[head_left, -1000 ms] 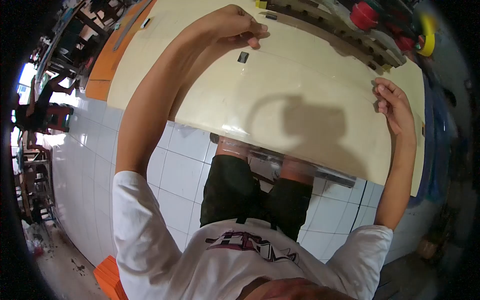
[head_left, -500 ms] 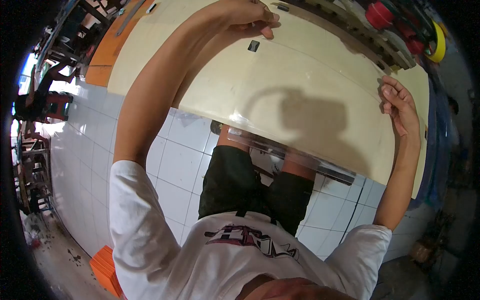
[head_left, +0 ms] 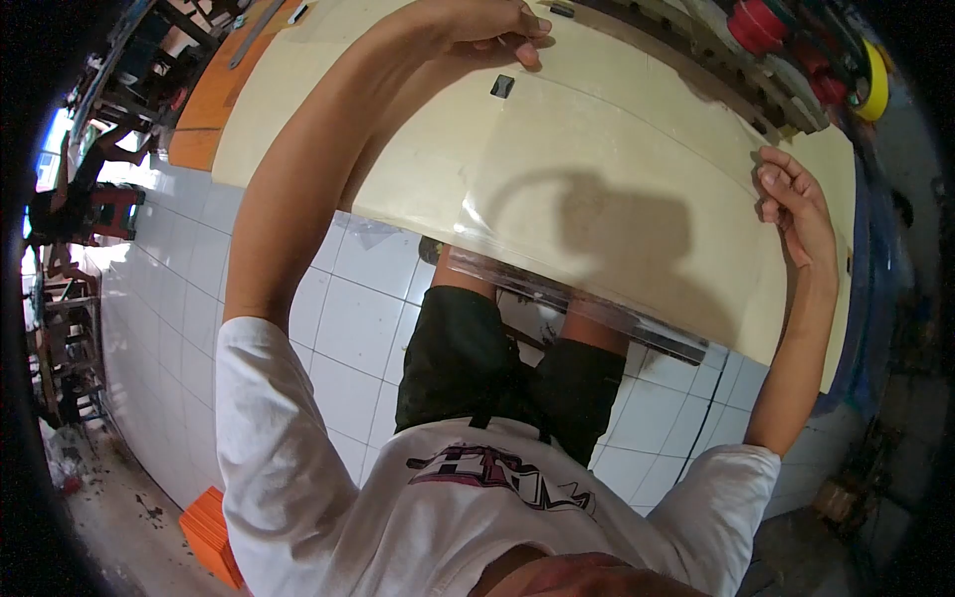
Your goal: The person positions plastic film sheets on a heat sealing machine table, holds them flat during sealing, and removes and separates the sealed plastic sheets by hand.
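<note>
The clear sheet [head_left: 473,213] is a thin, transparent, flexible film with a glossy surface, lying over the cream tabletop [head_left: 261,109] in front of the seated person. It is identified mainly by bright reflections near the near edge and by a fine, slightly curved line running between the two hands. Faint creases are visible, and a loose portion of clear film shows at the near table edge, above the tiled floor [head_left: 348,338]. The left hand [head_left: 487,22] is at the far side, palm down, fingers bent and narrowly spaced; from here I cannot tell whether they grip the film. The right hand [head_left: 796,204] is at the right end of the line, fingers curled, thumb and index finger close together; whether film is pinched between them cannot be confirmed. A small dark rectangular piece [head_left: 502,87] lies just below the left hand, and a second dark piece [head_left: 562,10] lies beyond it. A long slotted bar [head_left: 686,45] crosses the far side, with a red roll [head_left: 758,27] and a yellow ring [head_left: 872,80] near its right end. A soft shadow [head_left: 622,224] falls across the middle of the sheet area
</note>
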### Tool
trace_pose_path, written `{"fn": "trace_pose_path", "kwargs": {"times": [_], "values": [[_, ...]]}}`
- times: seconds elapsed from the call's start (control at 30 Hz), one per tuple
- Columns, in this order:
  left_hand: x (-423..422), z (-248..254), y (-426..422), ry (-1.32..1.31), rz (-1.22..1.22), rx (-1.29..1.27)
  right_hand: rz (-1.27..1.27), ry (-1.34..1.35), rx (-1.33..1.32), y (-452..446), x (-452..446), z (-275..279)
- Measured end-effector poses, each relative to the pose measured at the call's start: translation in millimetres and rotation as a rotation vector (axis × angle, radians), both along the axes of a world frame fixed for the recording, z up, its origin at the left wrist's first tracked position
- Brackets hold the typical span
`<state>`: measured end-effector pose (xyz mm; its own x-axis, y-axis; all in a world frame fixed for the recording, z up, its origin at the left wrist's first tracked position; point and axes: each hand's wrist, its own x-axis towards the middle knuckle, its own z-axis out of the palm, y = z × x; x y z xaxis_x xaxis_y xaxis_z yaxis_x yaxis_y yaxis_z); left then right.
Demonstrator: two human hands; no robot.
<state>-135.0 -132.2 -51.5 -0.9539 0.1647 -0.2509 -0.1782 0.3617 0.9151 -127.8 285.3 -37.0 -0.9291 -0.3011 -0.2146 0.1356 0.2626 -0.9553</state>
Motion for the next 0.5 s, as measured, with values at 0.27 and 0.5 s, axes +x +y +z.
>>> {"fn": "trace_pose_path", "kwargs": {"times": [0.27, 0.5], "values": [[3.1, 3.7, 1.1, 0.005, -0.02, -0.039, -0.013, 0.016, 0.024, 0.6, -1.1, -0.4], [1.5, 3.9, -1.3, -0.029, -0.043, -0.015, -0.009, 0.014, 0.039, 1.6, -2.3, -0.3]]}}
